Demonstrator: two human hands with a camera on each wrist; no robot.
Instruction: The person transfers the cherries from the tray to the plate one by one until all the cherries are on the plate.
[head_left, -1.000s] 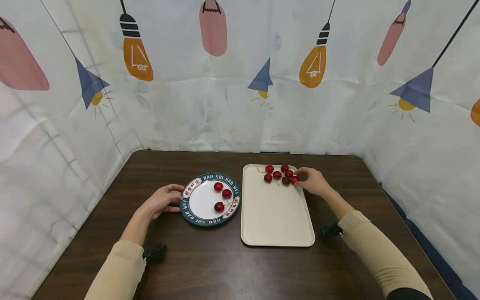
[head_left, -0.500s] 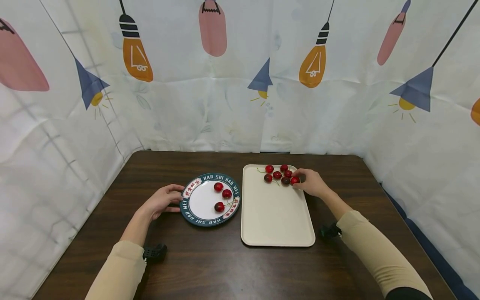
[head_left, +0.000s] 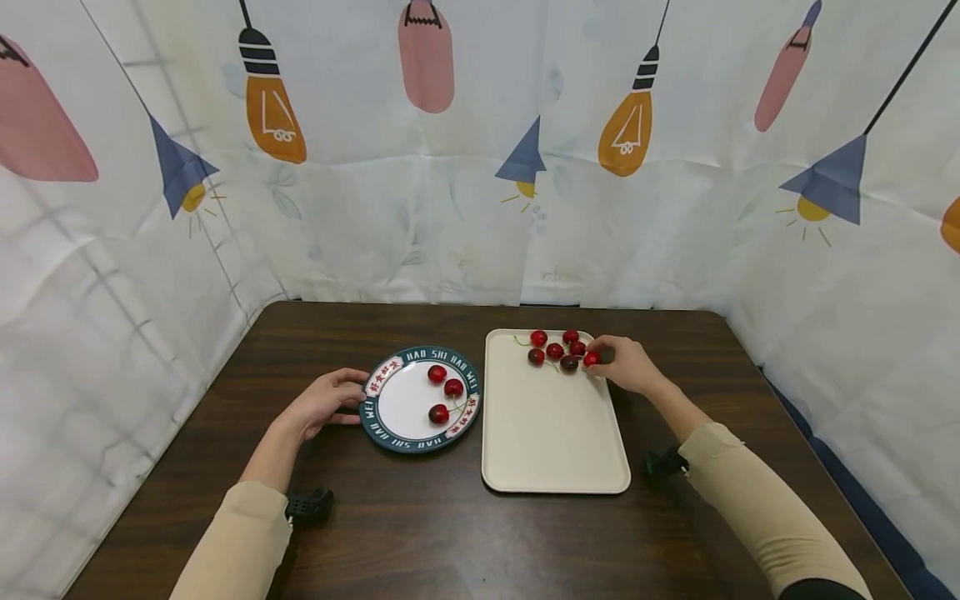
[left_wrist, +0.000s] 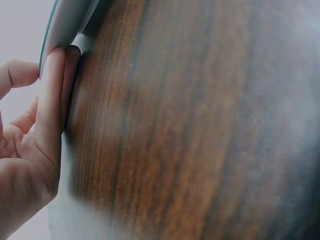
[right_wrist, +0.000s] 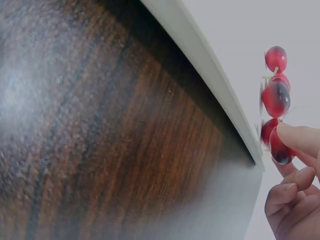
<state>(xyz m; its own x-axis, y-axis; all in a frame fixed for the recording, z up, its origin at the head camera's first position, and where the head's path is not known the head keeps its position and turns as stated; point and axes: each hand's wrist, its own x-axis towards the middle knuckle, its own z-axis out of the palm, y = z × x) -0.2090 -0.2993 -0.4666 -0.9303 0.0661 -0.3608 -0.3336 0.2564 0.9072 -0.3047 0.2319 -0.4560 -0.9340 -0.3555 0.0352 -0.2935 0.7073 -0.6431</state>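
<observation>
My right hand (head_left: 626, 364) pinches a red cherry (head_left: 592, 359) between thumb and fingertips at the far right corner of the cream tray (head_left: 555, 442). In the right wrist view, that cherry (right_wrist: 281, 147) shows between the fingers, close to other cherries (right_wrist: 276, 97). Several red and dark red cherries (head_left: 554, 351), some with green stems, lie bunched at the tray's far end. On the left, my left hand (head_left: 327, 404) grips the rim of a round plate (head_left: 420, 444) with a dark teal lettered border. The left wrist view has fingers on both sides of the plate's edge (left_wrist: 65, 30). Three cherries (head_left: 453, 387) lie on the plate.
Plate and tray stand side by side on a dark wooden table (head_left: 420, 533), a narrow gap between them. A white curtain (head_left: 450, 225) printed with lamps and bulbs hangs behind the table. Both wrists wear black straps (head_left: 309, 505).
The cherry in my right hand has shifted slightly right, away from the dark one beside it, which has moved a little left. My left hand and the plate have stayed still.
</observation>
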